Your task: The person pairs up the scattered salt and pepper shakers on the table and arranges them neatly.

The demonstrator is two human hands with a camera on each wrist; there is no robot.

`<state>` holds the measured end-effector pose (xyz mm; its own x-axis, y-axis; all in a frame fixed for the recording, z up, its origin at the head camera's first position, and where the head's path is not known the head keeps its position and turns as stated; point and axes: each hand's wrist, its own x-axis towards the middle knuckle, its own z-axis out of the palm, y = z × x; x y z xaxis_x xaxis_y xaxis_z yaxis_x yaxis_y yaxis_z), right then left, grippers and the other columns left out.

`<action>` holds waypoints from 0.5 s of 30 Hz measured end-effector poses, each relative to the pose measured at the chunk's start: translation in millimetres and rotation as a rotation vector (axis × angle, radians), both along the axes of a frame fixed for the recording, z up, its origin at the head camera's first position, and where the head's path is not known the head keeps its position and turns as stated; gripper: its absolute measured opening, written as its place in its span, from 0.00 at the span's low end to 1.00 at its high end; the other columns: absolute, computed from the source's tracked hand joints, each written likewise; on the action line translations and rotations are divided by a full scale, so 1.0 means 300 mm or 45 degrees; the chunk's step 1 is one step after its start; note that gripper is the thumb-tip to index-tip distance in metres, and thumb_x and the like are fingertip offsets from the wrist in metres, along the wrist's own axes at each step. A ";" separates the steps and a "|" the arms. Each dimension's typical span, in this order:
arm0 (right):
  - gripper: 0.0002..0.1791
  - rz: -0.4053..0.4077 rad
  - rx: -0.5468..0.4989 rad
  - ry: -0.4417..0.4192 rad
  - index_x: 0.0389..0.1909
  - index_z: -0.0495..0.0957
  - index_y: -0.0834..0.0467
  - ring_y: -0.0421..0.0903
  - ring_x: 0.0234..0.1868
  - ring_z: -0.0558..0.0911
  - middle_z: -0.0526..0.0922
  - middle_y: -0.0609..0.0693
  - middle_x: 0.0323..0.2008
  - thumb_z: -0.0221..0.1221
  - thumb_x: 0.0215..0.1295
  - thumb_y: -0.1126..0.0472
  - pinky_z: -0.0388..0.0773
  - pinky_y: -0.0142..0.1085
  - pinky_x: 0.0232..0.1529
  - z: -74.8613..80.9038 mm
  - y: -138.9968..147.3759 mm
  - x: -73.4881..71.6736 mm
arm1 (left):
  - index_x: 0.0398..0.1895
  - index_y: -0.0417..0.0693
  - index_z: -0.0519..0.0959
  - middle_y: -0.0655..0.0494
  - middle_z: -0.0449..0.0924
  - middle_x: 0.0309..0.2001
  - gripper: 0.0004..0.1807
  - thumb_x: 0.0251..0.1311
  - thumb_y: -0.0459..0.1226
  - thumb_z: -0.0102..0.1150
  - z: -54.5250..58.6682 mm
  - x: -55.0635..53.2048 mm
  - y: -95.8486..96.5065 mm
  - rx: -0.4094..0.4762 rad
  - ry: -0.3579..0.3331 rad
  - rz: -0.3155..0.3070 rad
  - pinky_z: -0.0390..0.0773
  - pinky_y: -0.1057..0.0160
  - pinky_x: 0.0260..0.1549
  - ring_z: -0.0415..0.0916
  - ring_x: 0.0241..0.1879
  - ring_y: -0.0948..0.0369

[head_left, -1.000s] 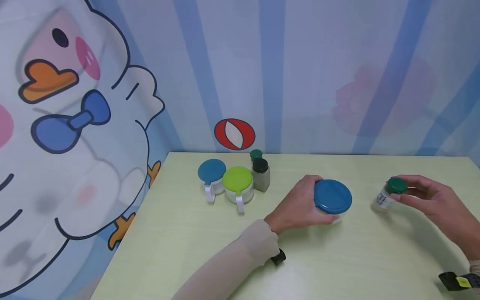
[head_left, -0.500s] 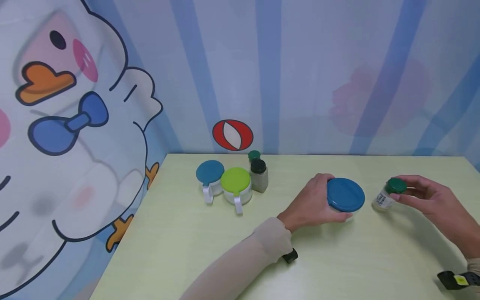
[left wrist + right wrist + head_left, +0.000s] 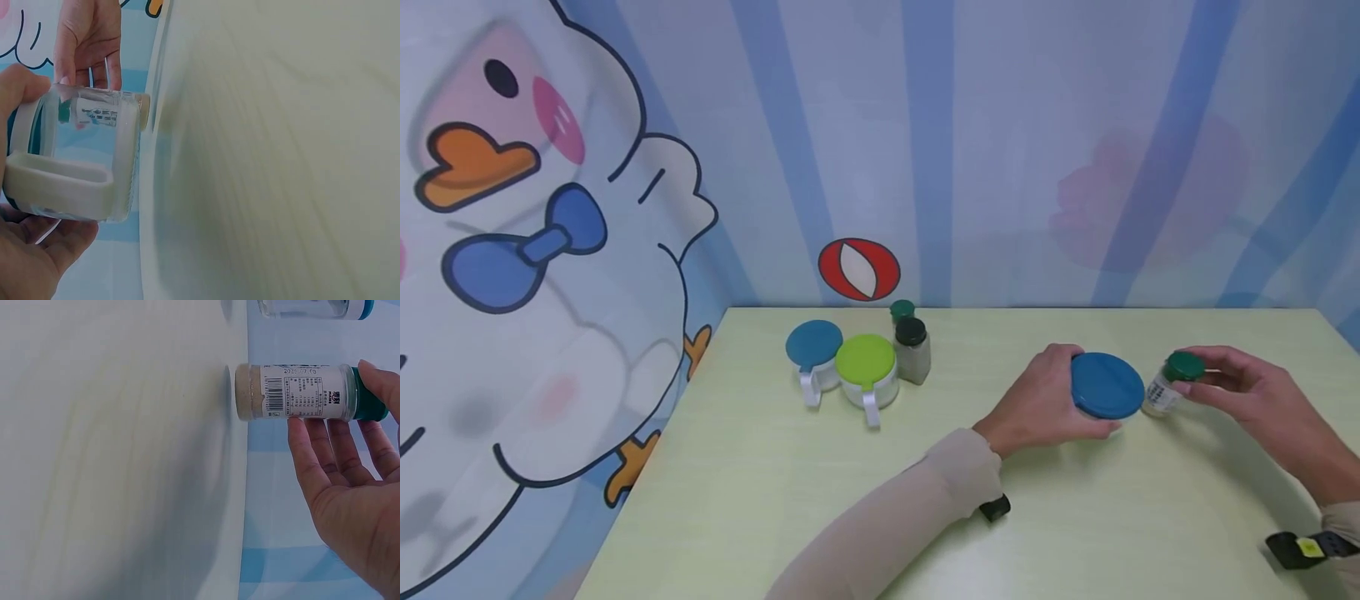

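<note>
My left hand [image 3: 1048, 404] grips a clear jar [image 3: 87, 140] around its sides. It has a blue lid [image 3: 1107, 386] and a white handle [image 3: 59, 186], which faces the left wrist camera. Just to its right, my right hand [image 3: 1262, 398] holds a small seasoning bottle [image 3: 300, 392] with a green cap [image 3: 1185, 365] and a printed label. The thumb and fingers are on the cap and upper part. The bottle's base holds a tan powder and is at the tabletop. Jar and bottle stand close together; whether they touch I cannot tell.
Left of my hands on the pale table [image 3: 737, 500] stand a blue-lidded jar [image 3: 815, 343], a green-lidded jar [image 3: 866, 360], a black-capped shaker [image 3: 913, 354] and a green-capped bottle [image 3: 902, 312] partly behind it. A cartoon-printed wall [image 3: 1000, 167] borders the back edge.
My left hand has carried the blue-lidded jar rightward, closing the gap to the green-capped bottle. My right hand keeps its hold, almost still. The head view has turned slightly right.
</note>
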<state>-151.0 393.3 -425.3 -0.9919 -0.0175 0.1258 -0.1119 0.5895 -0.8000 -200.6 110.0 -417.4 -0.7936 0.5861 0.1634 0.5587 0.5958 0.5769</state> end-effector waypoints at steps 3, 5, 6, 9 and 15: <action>0.26 -0.001 -0.016 0.003 0.69 0.70 0.53 0.26 0.44 0.79 0.77 0.30 0.48 0.60 0.73 0.54 0.79 0.26 0.39 -0.002 0.010 -0.002 | 0.72 0.53 0.63 0.63 0.69 0.63 0.50 0.50 0.64 0.70 0.000 0.001 0.022 -0.024 0.012 0.005 0.76 0.72 0.54 0.69 0.61 0.68; 0.26 -0.001 -0.016 0.001 0.69 0.70 0.52 0.26 0.44 0.79 0.77 0.30 0.48 0.60 0.73 0.54 0.79 0.26 0.39 -0.006 0.018 -0.004 | 0.72 0.53 0.62 0.64 0.69 0.64 0.50 0.50 0.64 0.70 0.001 0.001 0.035 -0.042 0.023 0.009 0.76 0.72 0.54 0.69 0.61 0.68; 0.26 -0.001 -0.016 0.000 0.70 0.70 0.52 0.26 0.44 0.79 0.77 0.30 0.49 0.60 0.73 0.54 0.80 0.26 0.39 -0.008 0.022 -0.004 | 0.72 0.53 0.62 0.64 0.69 0.63 0.51 0.50 0.64 0.70 0.002 0.002 0.041 -0.048 0.029 0.010 0.76 0.72 0.54 0.69 0.60 0.68; 0.27 -0.005 -0.017 -0.010 0.70 0.69 0.51 0.27 0.45 0.79 0.76 0.30 0.49 0.60 0.74 0.53 0.80 0.27 0.41 -0.013 0.031 -0.005 | 0.72 0.52 0.62 0.63 0.69 0.63 0.51 0.50 0.64 0.70 0.001 0.001 0.056 -0.056 0.048 0.006 0.75 0.73 0.54 0.69 0.60 0.68; 0.27 -0.010 -0.019 -0.023 0.70 0.69 0.51 0.25 0.45 0.78 0.76 0.29 0.50 0.60 0.74 0.52 0.80 0.27 0.42 -0.020 0.043 0.000 | 0.72 0.50 0.63 0.62 0.70 0.63 0.50 0.50 0.64 0.70 -0.011 -0.001 0.081 -0.073 0.072 0.003 0.74 0.74 0.54 0.69 0.60 0.68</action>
<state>-151.1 406.3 -431.4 -0.9941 -0.0077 0.1080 -0.0925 0.5784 -0.8105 -200.9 134.4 -420.7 -0.7855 0.5938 0.1742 0.5879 0.6282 0.5096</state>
